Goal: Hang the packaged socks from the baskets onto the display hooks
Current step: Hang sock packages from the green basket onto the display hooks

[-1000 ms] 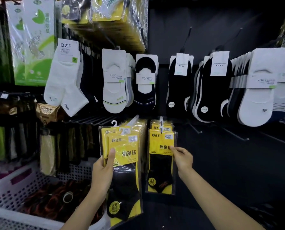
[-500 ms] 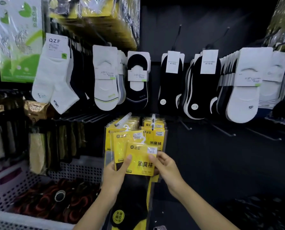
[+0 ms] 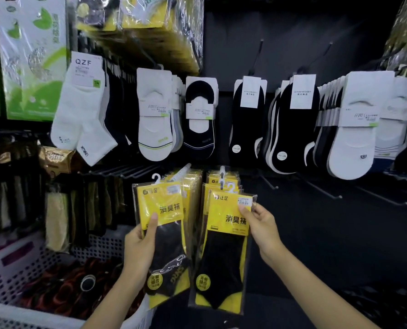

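head view — left hand (image 3: 137, 250) half behind sock pack (image 3: 169, 238) — basket (image 3: 12, 312) cropped

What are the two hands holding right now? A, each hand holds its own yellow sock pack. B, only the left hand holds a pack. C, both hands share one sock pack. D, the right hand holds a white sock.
A: the left hand grips the left yellow pack by its edge, while the right hand pinches the right yellow pack near its top corner.
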The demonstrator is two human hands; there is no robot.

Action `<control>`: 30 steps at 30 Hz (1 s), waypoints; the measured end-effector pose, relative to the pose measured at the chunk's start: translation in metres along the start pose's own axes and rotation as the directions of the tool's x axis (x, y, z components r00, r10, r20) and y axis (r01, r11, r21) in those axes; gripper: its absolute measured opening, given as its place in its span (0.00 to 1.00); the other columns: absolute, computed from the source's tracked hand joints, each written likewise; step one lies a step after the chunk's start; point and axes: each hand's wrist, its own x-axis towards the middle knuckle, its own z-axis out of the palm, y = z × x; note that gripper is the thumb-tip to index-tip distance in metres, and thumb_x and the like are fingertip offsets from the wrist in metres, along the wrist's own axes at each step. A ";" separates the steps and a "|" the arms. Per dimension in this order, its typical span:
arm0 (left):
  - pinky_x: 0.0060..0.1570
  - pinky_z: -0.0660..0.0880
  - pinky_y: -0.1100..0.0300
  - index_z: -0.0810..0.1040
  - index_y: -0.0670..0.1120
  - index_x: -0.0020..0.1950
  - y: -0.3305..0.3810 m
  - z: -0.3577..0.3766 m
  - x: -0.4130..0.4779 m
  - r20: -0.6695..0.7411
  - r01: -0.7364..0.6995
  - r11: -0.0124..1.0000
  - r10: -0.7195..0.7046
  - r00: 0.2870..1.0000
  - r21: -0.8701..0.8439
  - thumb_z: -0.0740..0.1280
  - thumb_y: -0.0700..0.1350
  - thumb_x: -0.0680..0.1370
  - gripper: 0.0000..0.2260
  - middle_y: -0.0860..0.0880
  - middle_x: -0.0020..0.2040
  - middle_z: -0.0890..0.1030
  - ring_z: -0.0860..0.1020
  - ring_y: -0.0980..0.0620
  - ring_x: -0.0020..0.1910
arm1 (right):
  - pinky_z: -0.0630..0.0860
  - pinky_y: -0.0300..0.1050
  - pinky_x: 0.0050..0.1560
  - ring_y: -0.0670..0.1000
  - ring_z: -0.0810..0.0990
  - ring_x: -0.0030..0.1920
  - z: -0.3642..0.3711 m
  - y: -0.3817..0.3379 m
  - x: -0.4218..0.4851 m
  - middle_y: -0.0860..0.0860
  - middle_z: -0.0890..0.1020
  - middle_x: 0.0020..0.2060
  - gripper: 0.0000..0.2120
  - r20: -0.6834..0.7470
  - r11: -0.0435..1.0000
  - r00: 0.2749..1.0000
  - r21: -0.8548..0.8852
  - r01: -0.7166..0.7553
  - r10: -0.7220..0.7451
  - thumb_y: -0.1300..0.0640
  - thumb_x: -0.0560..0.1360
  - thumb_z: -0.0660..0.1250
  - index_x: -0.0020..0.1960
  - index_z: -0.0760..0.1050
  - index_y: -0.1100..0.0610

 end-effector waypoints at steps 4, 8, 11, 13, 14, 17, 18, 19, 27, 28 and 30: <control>0.26 0.60 0.61 0.57 0.48 0.31 0.001 -0.009 0.007 -0.058 0.003 1.000 -0.003 0.998 0.003 0.63 0.60 0.75 0.23 0.51 0.25 0.58 0.58 0.55 0.24 | 0.78 0.32 0.36 0.44 0.85 0.42 0.006 0.001 0.013 0.47 0.86 0.41 0.05 0.033 0.999 0.999 -0.050 -0.008 0.010 0.59 0.77 0.66 0.51 0.79 0.53; 0.25 0.58 0.63 0.56 0.48 0.31 0.003 -0.012 0.010 -0.071 -0.007 1.000 0.009 0.997 0.021 0.63 0.60 0.75 0.23 0.53 0.24 0.57 0.57 0.57 0.22 | 0.78 0.33 0.34 0.45 0.85 0.40 0.013 0.010 0.024 0.49 0.86 0.41 0.04 0.012 0.997 0.998 -0.055 -0.056 0.057 0.59 0.77 0.66 0.50 0.79 0.54; 0.24 0.58 0.62 0.57 0.48 0.31 0.004 -0.011 0.010 -0.059 -0.016 1.000 0.017 0.998 0.023 0.63 0.60 0.74 0.23 0.53 0.24 0.57 0.57 0.57 0.22 | 0.78 0.35 0.35 0.45 0.84 0.41 0.014 0.017 0.035 0.50 0.85 0.43 0.04 -0.064 0.992 0.992 -0.052 -0.116 0.113 0.57 0.76 0.68 0.50 0.79 0.55; 0.24 0.58 0.62 0.57 0.48 0.31 0.005 -0.009 0.009 -0.050 -0.018 1.000 0.019 0.999 0.021 0.63 0.60 0.74 0.23 0.53 0.24 0.58 0.58 0.57 0.22 | 0.79 0.40 0.42 0.48 0.84 0.44 0.013 0.023 0.042 0.52 0.85 0.44 0.04 -0.104 0.987 0.982 -0.025 -0.159 0.156 0.56 0.75 0.70 0.48 0.79 0.56; 0.24 0.58 0.62 0.58 0.48 0.30 0.005 -0.008 0.008 -0.048 -0.018 1.000 0.019 0.999 0.023 0.63 0.60 0.75 0.23 0.55 0.23 0.58 0.58 0.58 0.21 | 0.80 0.44 0.46 0.50 0.83 0.46 0.012 0.025 0.044 0.53 0.84 0.45 0.06 -0.121 0.984 0.978 -0.017 -0.175 0.172 0.56 0.74 0.70 0.48 0.79 0.57; 0.23 0.56 0.64 0.57 0.48 0.28 0.005 -0.003 0.005 -0.032 -0.028 0.999 0.029 0.999 0.035 0.63 0.59 0.75 0.24 0.56 0.20 0.57 0.57 0.59 0.19 | 0.78 0.48 0.56 0.51 0.81 0.49 0.007 0.036 0.044 0.54 0.83 0.47 0.09 -0.198 0.978 0.963 -0.056 -0.200 0.185 0.58 0.73 0.71 0.51 0.78 0.60; 0.21 0.56 0.66 0.57 0.48 0.28 0.005 -0.001 0.004 -0.023 -0.034 0.999 0.035 0.999 0.030 0.63 0.60 0.74 0.24 0.56 0.20 0.57 0.57 0.59 0.19 | 0.77 0.48 0.56 0.52 0.81 0.50 0.005 0.039 0.041 0.56 0.83 0.48 0.09 -0.233 0.977 0.956 -0.073 -0.199 0.177 0.59 0.73 0.71 0.51 0.77 0.60; 0.21 0.55 0.67 0.58 0.48 0.27 0.005 0.000 0.002 -0.011 -0.039 0.999 0.039 0.999 0.021 0.63 0.61 0.73 0.24 0.56 0.20 0.57 0.57 0.59 0.19 | 0.77 0.49 0.58 0.53 0.80 0.51 0.003 0.042 0.037 0.57 0.82 0.49 0.08 -0.273 0.977 0.948 -0.090 -0.193 0.162 0.60 0.73 0.71 0.51 0.77 0.60; 0.19 0.60 0.71 0.69 0.28 0.47 0.008 0.033 -0.015 0.178 -0.083 0.995 0.092 0.980 -0.061 0.63 0.53 0.78 0.25 0.45 0.30 0.73 0.70 0.60 0.18 | 0.78 0.43 0.54 0.50 0.82 0.53 0.012 0.018 0.002 0.52 0.83 0.52 0.10 -0.016 0.996 0.996 0.001 -0.089 0.089 0.52 0.78 0.63 0.55 0.77 0.56; 0.20 0.61 0.68 0.68 0.27 0.46 0.011 0.041 -0.019 0.221 -0.094 0.994 0.106 0.970 -0.062 0.62 0.52 0.78 0.25 0.48 0.35 0.73 0.75 0.60 0.22 | 0.78 0.43 0.54 0.49 0.82 0.53 0.015 0.013 -0.002 0.51 0.84 0.52 0.11 0.049 0.998 0.997 -0.007 -0.068 0.068 0.52 0.78 0.63 0.56 0.77 0.56; 0.21 0.62 0.69 0.69 0.32 0.44 0.017 0.056 -0.028 0.307 -0.104 0.992 0.122 0.944 -0.076 0.62 0.53 0.77 0.21 0.49 0.33 0.76 0.78 0.59 0.29 | 0.78 0.44 0.55 0.49 0.83 0.53 0.019 0.006 -0.008 0.52 0.84 0.51 0.13 0.123 0.999 0.991 -0.016 -0.044 0.046 0.52 0.77 0.64 0.58 0.77 0.57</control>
